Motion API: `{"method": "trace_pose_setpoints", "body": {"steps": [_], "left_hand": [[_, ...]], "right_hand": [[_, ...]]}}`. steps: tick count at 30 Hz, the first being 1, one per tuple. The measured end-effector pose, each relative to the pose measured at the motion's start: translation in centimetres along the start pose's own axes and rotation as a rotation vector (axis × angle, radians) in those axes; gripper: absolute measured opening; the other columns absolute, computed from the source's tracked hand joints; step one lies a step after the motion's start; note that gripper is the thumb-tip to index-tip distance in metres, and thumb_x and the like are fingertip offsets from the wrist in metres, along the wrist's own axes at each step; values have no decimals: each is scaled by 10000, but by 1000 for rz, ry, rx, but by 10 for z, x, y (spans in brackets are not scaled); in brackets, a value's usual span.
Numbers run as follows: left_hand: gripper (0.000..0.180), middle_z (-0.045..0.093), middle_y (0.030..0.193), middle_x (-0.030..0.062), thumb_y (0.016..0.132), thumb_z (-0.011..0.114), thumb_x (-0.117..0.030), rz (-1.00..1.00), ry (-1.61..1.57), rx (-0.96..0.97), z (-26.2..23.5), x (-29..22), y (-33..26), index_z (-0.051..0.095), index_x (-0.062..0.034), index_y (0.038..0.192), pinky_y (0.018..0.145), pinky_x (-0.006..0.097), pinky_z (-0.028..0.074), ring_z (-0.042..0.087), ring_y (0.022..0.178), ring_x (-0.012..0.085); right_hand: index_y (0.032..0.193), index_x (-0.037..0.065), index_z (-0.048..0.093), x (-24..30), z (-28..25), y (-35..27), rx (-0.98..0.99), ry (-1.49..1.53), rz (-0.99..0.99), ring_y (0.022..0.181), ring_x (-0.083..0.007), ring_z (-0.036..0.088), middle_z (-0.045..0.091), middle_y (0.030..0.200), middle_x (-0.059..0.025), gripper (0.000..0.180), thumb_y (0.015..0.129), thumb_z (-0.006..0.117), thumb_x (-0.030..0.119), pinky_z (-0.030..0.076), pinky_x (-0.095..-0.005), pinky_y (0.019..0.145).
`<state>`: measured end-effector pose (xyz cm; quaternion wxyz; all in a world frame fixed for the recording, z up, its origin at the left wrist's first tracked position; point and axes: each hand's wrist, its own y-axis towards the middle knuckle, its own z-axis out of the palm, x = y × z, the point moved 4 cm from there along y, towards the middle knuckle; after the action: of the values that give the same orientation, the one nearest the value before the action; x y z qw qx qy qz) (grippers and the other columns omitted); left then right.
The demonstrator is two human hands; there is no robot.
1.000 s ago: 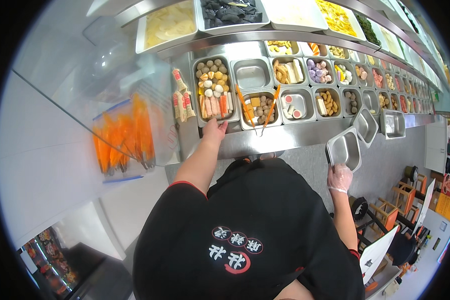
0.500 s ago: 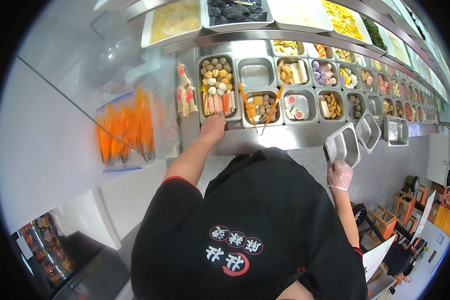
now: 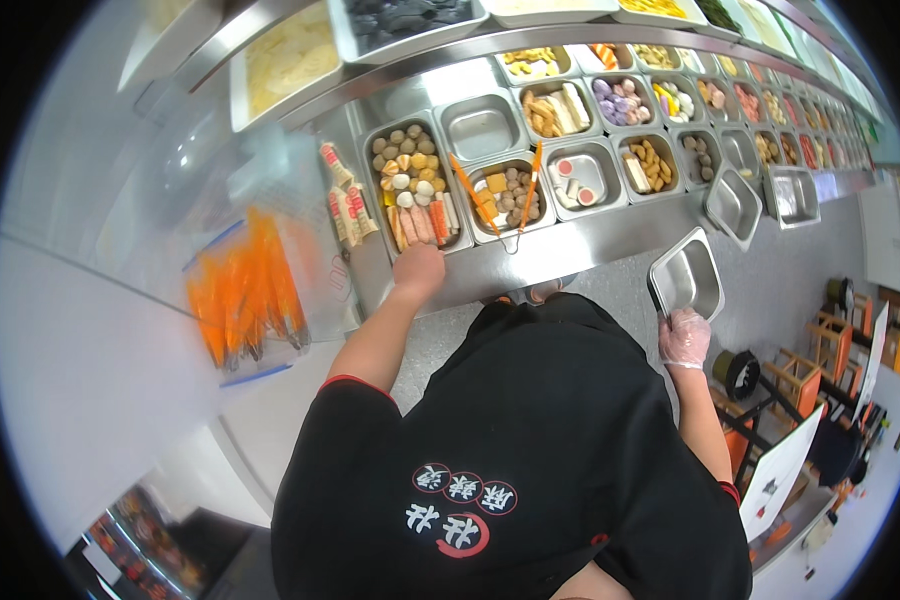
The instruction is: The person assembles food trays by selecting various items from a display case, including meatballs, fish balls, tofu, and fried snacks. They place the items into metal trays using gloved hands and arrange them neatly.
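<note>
My bare left hand [image 3: 419, 270] is closed at the near rim of a long metal food pan [image 3: 457, 243], its fingertips hidden. In that pan are brown and white balls [image 3: 406, 160], with pink and orange-red sticks [image 3: 422, 224] at the near end. My right hand [image 3: 684, 340], in a clear plastic glove, grips the near end of an empty metal food pan [image 3: 692, 282], tilted in front of the counter. Right of the long pan, orange-handled tongs [image 3: 511, 247] rest across a pan of balls and tan cubes [image 3: 497, 183].
Rows of filled metal pans [image 3: 649, 165] run off to the right. Two empty pans [image 3: 734, 210] [image 3: 793, 198] jut from the counter edge. Printed packets [image 3: 347, 200] lie left of the long pan. A clear bag of orange-handled utensils [image 3: 245, 295] is further left; wooden stools [image 3: 795, 380] stand at right.
The view has shifted and tilted, so the counter appears slanted and slightly farther left. Both hands keep their places: the left at the long pan's rim, the right on the empty pan.
</note>
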<state>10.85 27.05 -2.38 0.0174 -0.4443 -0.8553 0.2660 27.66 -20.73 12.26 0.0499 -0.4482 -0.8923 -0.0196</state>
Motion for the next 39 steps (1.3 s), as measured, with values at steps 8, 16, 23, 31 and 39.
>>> {"method": "trace_pose_setpoints", "body": {"steps": [8, 16, 23, 31, 39], "left_hand": [[369, 742, 1074, 195, 1002, 541, -326, -57, 15, 56, -5, -8, 3, 760, -31, 1031, 897, 508, 557, 705, 1019, 399], [335, 678, 1236, 253, 973, 552, -219, -113, -3, -281, 11, -68, -31, 707, 17, 1153, 1036, 497, 487, 619, 1211, 401], [311, 639, 1321, 238, 941, 605, -136, 9, -77, -461, 70, -183, -87, 688, 21, 1196, 1086, 475, 460, 583, 1261, 400], [280, 640, 1359, 201, 951, 626, -130, -22, -110, -422, 77, -279, -117, 710, -20, 1194, 1079, 456, 476, 598, 1273, 374], [217, 686, 1222, 184, 945, 640, -95, 276, -164, -428, 50, -340, -47, 709, -13, 1134, 996, 439, 520, 651, 1140, 377]], "right_hand": [[711, 54, 586, -39, -9, -34, 1, -47, 80, 727, -410, 630, 606, 752, -182, 272, 843, 760, 216, 484, -531, 656], [708, 64, 625, -124, -11, -31, -81, 59, 1, 709, -388, 655, 622, 719, -168, 178, 742, 762, 173, 510, -517, 668], [729, 104, 634, -265, -32, -40, -53, 5, -9, 769, -322, 658, 613, 749, -101, 157, 751, 761, 195, 482, -472, 704], [796, 111, 650, -410, -43, 14, -244, -141, -34, 816, -288, 648, 617, 805, -82, 47, 777, 690, 128, 488, -434, 733], [923, 108, 670, -415, -62, 28, -469, -165, -115, 836, -251, 622, 606, 868, -46, 193, 732, 697, 103, 505, -404, 761]]}}
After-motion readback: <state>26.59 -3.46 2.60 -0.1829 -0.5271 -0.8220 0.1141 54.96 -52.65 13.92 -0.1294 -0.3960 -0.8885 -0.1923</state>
